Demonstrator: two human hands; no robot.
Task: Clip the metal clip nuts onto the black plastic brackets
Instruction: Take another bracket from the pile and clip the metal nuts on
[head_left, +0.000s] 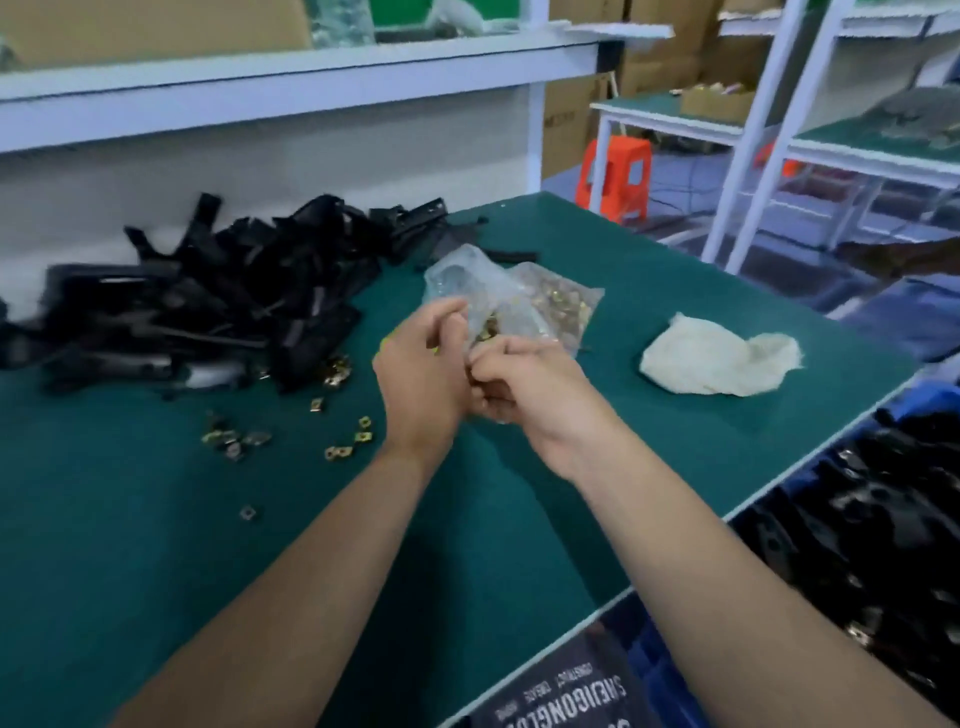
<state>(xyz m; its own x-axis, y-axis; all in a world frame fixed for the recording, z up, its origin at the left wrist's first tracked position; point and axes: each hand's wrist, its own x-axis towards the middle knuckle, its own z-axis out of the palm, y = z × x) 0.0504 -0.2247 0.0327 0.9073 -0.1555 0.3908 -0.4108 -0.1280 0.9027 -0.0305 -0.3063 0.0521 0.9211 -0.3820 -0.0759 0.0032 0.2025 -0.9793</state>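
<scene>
Restock step, no clipping yet. Left hand (420, 376) and right hand (527, 387) both pinch the clear bag (467, 280) of nuts (563, 306), fingers curled on the film. Brackets (208, 301) lie piled far left on the counter (675, 457), a few nuts loose beside them. Next probably: open the bag, tip nuts out, pick a bracket.

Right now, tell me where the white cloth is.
Head view: the white cloth lies on the right side of the green table, near its edge, right of the clear bag of clip nuts.
</scene>
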